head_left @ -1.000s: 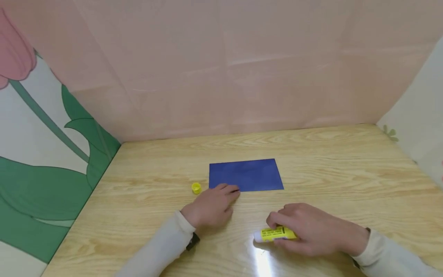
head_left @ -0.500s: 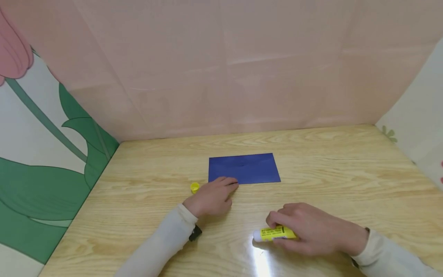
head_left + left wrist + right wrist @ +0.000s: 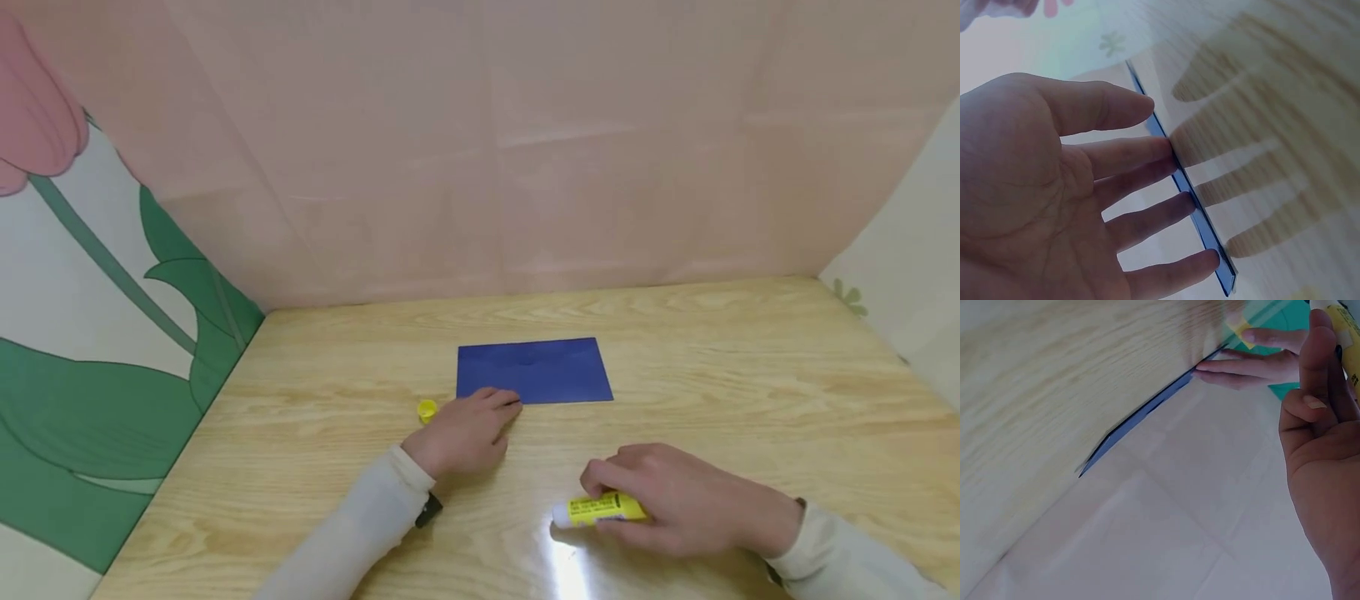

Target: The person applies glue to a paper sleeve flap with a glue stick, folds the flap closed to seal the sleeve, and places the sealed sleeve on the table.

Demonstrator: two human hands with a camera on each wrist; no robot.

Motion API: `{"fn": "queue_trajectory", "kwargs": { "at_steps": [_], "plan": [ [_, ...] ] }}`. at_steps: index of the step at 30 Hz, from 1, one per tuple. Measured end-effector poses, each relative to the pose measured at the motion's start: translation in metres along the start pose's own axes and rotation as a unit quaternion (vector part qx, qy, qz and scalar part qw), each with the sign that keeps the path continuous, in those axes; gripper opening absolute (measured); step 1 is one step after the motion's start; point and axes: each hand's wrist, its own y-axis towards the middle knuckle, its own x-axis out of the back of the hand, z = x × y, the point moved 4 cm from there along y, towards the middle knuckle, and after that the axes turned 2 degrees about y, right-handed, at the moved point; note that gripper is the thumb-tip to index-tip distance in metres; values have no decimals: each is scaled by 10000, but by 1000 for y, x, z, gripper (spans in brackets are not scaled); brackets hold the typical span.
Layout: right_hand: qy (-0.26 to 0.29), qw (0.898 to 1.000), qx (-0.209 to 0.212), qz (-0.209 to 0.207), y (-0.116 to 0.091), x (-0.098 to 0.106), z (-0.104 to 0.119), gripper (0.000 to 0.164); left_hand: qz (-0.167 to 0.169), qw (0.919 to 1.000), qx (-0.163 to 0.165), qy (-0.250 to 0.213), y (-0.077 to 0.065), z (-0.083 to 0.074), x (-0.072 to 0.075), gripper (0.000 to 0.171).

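Nearest you, at the lower right, your right hand (image 3: 675, 504) is curled round a yellow cylindrical tube (image 3: 600, 507) with dark printing, gripping it between thumb and fingers. Its white end points to your left; you cannot tell from these views whether the tube touches the pale wood-grained table (image 3: 720, 375). A bright streak of reflected light (image 3: 567, 567) shows on the tabletop just on your side of that white end. Off-white long sleeves (image 3: 348, 525) cover both your forearms.

A little farther out, your left hand (image 3: 465, 433) grasps nothing: its fingers are extended, and their tips rest on the near edge of a dark blue rectangular sheet (image 3: 536, 371), toward that edge's left end. The sheet lies on the table beyond both your hands, with the tube well apart from it. A small round yellow cap (image 3: 427, 409) sits on the wood just left of your left hand, near the sheet.

Behind the table rises a creased pale pink backdrop (image 3: 487, 167). To your left stands a white panel painted with a pink flower and green leaves (image 3: 67, 417); to your right, a whitish wall (image 3: 915, 275) bears a small green leaf motif (image 3: 850, 297).
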Motion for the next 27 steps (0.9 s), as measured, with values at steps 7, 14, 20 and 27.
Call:
{"fn": "queue_trajectory", "kwargs": {
  "at_steps": [7, 14, 20, 27],
  "plan": [
    [250, 9988, -407, 132, 1, 3, -2, 20, -54, 9996, -74, 279, 1, -3, 3, 49],
    [512, 9968, -603, 138, 13, 2, -8, 17, -415, 9982, 68, 435, -5, -6, 8, 50],
    [504, 9965, -671, -27, 29, -3, -19, 17, -1031, 9937, -364, -252, -17, -11, 22, 48],
    [565, 9961, -635, -228, 46, -3, -25, 19, -1068, 9643, -1053, -2181, -36, -14, 27, 53]
  ]
}}
